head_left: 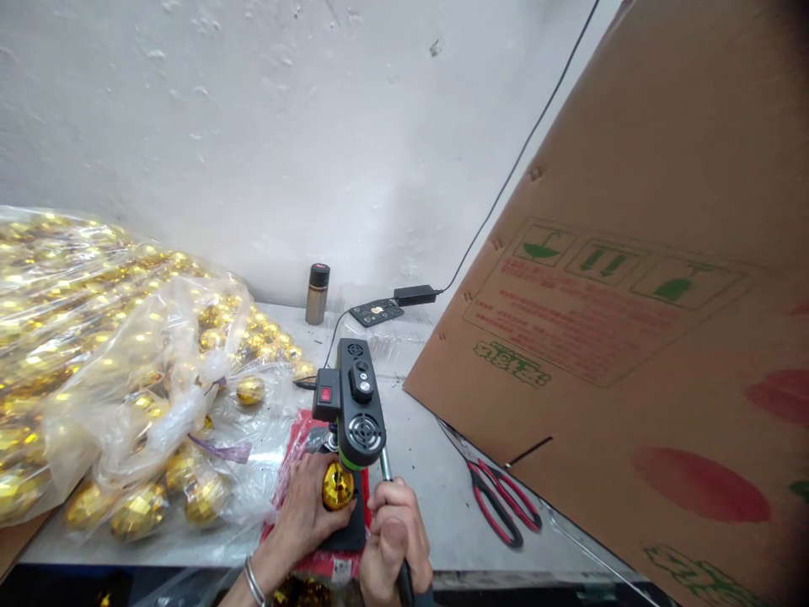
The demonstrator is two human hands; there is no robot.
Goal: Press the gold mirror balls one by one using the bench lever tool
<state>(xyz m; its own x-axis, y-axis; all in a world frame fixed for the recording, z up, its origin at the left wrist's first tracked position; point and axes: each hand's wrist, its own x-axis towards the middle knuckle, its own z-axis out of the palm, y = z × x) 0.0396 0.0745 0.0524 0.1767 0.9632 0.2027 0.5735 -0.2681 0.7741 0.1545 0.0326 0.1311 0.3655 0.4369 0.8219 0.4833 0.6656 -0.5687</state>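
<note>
A small black bench drill press [361, 396] with a red switch stands on the table. Under its head, my left hand [309, 504] grips a gold mirrored ball [338, 486], fingers and thumb curled around its side. My right hand [396, 535] is wrapped around the black-ended metal lever [386, 465] at the press's right side. Whatever tool sits beneath the head is hidden by the housing and the ball. Red plastic wrap [297, 447] lies around the black base of the press.
Clear bags full of gold balls [94, 337] fill the left, with a loose ball [250, 389] nearby. Red-handled scissors [499, 497] lie right, beside a large cardboard box [607, 337]. A spray can [317, 294] and power adapter [415, 294] sit by the wall.
</note>
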